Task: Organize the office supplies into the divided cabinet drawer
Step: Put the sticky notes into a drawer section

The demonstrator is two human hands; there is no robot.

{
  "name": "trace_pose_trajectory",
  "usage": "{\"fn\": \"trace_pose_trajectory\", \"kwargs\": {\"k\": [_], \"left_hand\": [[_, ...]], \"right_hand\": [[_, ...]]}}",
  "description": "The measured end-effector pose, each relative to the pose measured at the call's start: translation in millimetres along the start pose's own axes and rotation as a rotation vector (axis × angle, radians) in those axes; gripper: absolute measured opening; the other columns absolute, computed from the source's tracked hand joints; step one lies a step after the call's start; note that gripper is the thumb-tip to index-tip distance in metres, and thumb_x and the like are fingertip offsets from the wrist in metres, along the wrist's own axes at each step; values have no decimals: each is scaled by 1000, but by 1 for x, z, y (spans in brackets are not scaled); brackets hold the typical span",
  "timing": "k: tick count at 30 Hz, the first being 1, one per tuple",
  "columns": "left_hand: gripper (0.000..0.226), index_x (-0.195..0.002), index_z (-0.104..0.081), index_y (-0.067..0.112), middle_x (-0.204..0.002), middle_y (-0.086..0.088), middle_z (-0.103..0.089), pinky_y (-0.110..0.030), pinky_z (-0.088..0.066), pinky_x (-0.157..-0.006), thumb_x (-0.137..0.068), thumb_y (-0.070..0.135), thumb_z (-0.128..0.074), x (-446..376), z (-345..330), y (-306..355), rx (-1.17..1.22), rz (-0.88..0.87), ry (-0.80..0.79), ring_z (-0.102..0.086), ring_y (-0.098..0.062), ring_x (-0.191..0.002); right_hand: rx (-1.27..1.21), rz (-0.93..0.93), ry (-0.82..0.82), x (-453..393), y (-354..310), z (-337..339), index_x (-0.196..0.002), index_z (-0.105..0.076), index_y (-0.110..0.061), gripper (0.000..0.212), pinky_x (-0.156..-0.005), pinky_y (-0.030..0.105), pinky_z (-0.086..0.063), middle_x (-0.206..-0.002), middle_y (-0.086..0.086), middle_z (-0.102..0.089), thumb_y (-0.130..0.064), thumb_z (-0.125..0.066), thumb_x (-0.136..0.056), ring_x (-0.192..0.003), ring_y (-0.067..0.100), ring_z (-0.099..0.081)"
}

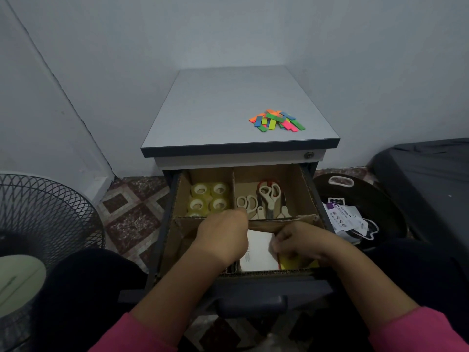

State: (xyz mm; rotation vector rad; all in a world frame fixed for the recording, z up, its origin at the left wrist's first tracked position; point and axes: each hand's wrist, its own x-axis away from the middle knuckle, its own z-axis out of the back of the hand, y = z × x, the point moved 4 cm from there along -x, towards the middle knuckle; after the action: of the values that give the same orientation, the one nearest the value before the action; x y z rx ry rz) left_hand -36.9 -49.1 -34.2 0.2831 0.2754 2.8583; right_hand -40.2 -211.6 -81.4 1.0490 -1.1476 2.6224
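The cabinet drawer (308,184) stands pulled out, lined with cardboard dividers (232,185). Several clear tape rolls (209,196) fill the back left compartment. Scissors (269,193) lie in the back right one. A white pad (257,246) and a yellow pad (291,261) sit in the front right compartment. My left hand (224,237) rests on the cross divider, fingers curled over its edge. My right hand (297,241) reaches into the front right compartment with fingers curled at the pads; what it grips is hidden. A pile of coloured sticky flags (276,120) lies on the cabinet top (215,110).
A wire mesh bin (43,212) stands on the floor at the left. A dark round tray (360,214) with packaging (342,215) lies on the floor at the right, beside a dark covered object (431,179). My dark-clothed knees flank the drawer front.
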Motion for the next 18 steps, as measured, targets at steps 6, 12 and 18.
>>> {"fn": "trace_pose_trajectory", "kwargs": {"k": [6, 12, 18], "left_hand": [[20, -100, -57, 17, -92, -1, -60, -31, -47, -65, -88, 4, -50, -1, 1, 0, 67, 18, -20, -58, -20, -82], [20, -98, -57, 17, -92, 0, -59, -32, -47, -67, -86, 2, -50, -1, 3, -2, 117, 11, -37, -57, -19, -83], [14, -94, -58, 21, -89, 2, -60, -31, -48, -68, -89, 9, -54, -2, 4, -9, 184, 29, -18, -58, -16, -82]], "right_hand": [[-121, -61, 6, 1, 0, -2, -103, -59, -11, 11, -55, 24, -52, -95, 11, -68, -7, -55, -94, -76, 15, -65], [15, -56, 28, 1, 1, 1, -107, -66, -4, 21, -67, 23, -50, -106, 15, -67, -16, -55, -94, -84, 18, -62], [47, -133, 68, 1, 7, 3, -96, -62, -7, 13, -60, 25, -52, -80, 8, -67, -14, -50, -97, -69, 16, -65]]}}
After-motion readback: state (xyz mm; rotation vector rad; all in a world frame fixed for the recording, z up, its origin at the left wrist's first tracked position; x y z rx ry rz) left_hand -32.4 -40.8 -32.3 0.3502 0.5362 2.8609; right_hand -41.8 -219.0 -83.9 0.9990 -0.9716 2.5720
